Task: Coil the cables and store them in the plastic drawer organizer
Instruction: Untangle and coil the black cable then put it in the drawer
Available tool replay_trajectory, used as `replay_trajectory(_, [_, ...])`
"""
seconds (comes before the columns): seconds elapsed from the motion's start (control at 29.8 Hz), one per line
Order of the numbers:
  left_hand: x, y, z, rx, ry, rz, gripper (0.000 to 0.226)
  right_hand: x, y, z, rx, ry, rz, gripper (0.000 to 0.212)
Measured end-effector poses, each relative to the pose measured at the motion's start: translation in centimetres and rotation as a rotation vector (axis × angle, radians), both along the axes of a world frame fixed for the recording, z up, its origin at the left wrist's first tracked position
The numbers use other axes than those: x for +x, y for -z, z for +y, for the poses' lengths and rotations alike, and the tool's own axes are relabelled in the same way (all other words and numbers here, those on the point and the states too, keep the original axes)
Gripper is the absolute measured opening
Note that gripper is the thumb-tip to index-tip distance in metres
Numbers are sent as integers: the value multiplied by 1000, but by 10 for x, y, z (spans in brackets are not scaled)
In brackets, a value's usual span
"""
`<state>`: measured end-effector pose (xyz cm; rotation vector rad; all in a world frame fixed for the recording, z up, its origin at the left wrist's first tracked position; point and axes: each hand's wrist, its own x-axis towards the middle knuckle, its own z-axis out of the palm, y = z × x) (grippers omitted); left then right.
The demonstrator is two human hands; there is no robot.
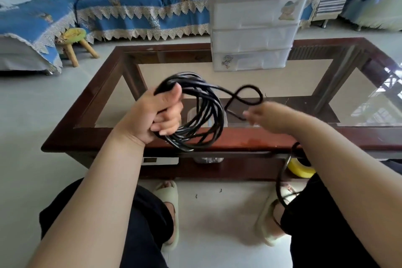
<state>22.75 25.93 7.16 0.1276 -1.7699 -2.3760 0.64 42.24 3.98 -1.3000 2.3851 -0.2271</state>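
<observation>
Drawers: the plastic drawer organizer (pixel 252 38) stands on the glass table (pixel 104 102), at 1 o'clock from the hands.
Cable: the black cable (pixel 201 113) hangs in loops at 3 o'clock from the left hand (pixel 156 115), which grips it tight.
Right hand (pixel 268 118): blurry, touching one loop; I cannot tell its grip.

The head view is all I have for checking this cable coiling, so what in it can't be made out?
- Right hand: motion-blurred, so its grip on the black cable is unclear.
- Cable's free end: it drops behind the right forearm toward the floor, out of sight.
- Drawer organizer: top cut off by the upper edge; the frosted drawer fronts hide any contents.
- Yellow object under the table: mostly hidden by the forearm.
</observation>
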Motion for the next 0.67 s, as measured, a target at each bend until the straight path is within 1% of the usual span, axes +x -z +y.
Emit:
replay_trajectory(0.07, [-1, -1, 0, 75, -220, 10, 47, 18, 10, 4, 109, -125, -174, 39])
replay_trajectory(0.13, [-5, -3, 1, 151, -413, -9, 40, 36, 18, 6, 206, -193, -326, 41])
replay_trajectory(0.17, [-5, -5, 2, 170, -459, -17, 38, 44, 20, 7, 226, -228, -351, 40])
replay_trajectory(0.2, [-5, -6, 1, 163, -472, -35, 39, 49, 24, 6, 212, -270, -314, 35])
replay_trajectory(0.23, [-5, -6, 1, 126, -462, -65, 41, 53, 28, 4, 127, -299, -230, 28])
replay_trajectory(0.27, [-4, -5, 1, 54, -441, -96, 44, 57, 33, 2, -26, -290, -141, 22])
replay_trajectory(0.3, [-5, -4, 2, -41, -419, -131, 48, 62, 33, -1, -234, -218, -118, 24])
replay_trajectory(0.34, [-6, -3, 3, -137, -407, -169, 51, 68, 30, -3, -458, -103, -196, 30])
replay_trajectory(0.37, [-8, -1, 6, -218, -405, -204, 55, 73, 23, -3, -654, 5, -334, 35])
replay_trajectory(0.4, [-11, 1, 9, -270, -418, -233, 56, 77, 17, -3, -783, 82, -475, 36])
replay_trajectory(0.44, [-14, 3, 12, -294, -439, -259, 55, 81, 9, -2, -848, 112, -591, 33])
replay_trajectory(0.5, [-19, 6, 18, -316, -464, -306, 54, 88, 1, 0, -859, 140, -757, 21])
replay_trajectory(0.57, [-24, 8, 24, -390, -473, -340, 47, 91, 0, -5, -895, 213, -936, 28])
replay_trajectory(0.6, [-26, 10, 27, -489, -481, -358, 41, 90, 0, -8, -925, 298, -1045, 26])
replay_trajectory(0.67, [-30, 12, 32, -748, -508, -396, 27, 82, -6, -15, -945, 518, -1325, 13])
